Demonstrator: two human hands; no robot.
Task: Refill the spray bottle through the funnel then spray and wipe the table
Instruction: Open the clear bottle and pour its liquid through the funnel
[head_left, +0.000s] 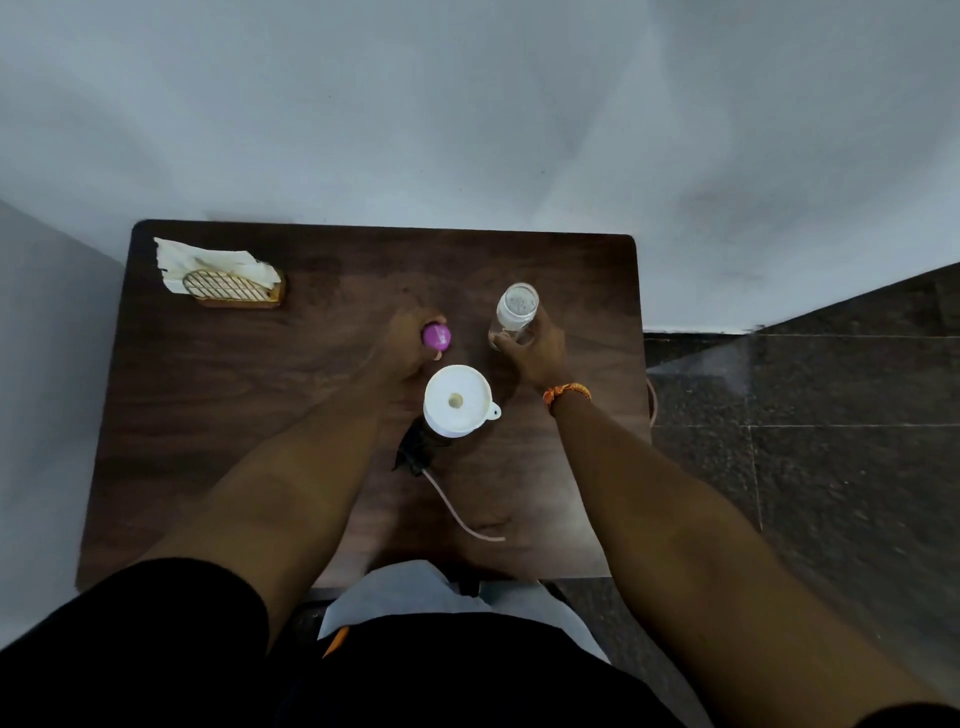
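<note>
A white funnel (457, 400) stands in the mouth of the spray bottle near the middle of the dark wooden table (218, 415); the bottle itself is hidden under it. The black spray head (415, 449) with its thin tube (457, 512) lies on the table just in front. My left hand (410, 343) is closed around a purple cap (436, 336) to the funnel's far left. My right hand (535, 348) grips a clear open water bottle (514, 314), upright, to the funnel's far right.
A wooden napkin holder (234, 288) with white tissues (202, 257) sits at the table's far left corner. A white wall runs behind the table. Dark tiled floor (805, 415) lies to the right. My lap is at the table's near edge.
</note>
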